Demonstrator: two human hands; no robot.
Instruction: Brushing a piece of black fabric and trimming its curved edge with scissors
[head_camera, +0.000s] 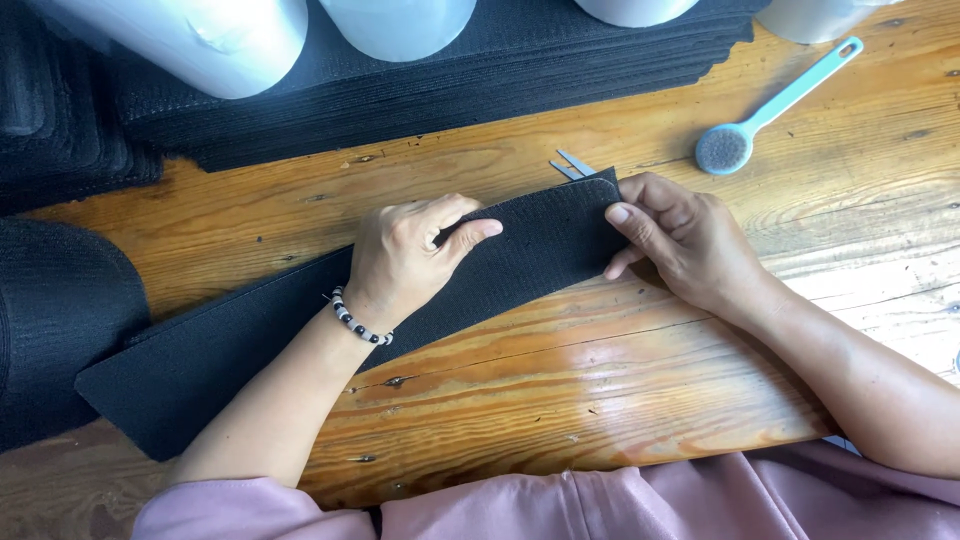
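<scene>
My left hand (405, 255) lies flat on a long black mesh strip (300, 325), fingers loosely curled, thumb stretched toward the strip's upper end, pressing rather than gripping. My right hand (680, 240) pinches that upper end, thumb on top and fingers tucked beneath, closed on the fabric's corner. A black-and-white bead bracelet (358, 322) circles my left wrist.

The strip runs diagonally across the wooden table (600, 390), from near the left edge up to the middle. Just behind its upper end, the metal tips of what look like scissors (570, 165) poke out; the rest is hidden under the fabric and my right hand.

Bare planks lie open between the strip and the near edge, and to the right toward a light-blue long-handled brush (765, 115) near the far right corner. Along the far edge sits a stack of black mesh pieces (450, 90), with white rolls (220, 40) above it, cut off by the frame. More dark mesh (55, 320) fills the left edge, its outline hard to make out.
</scene>
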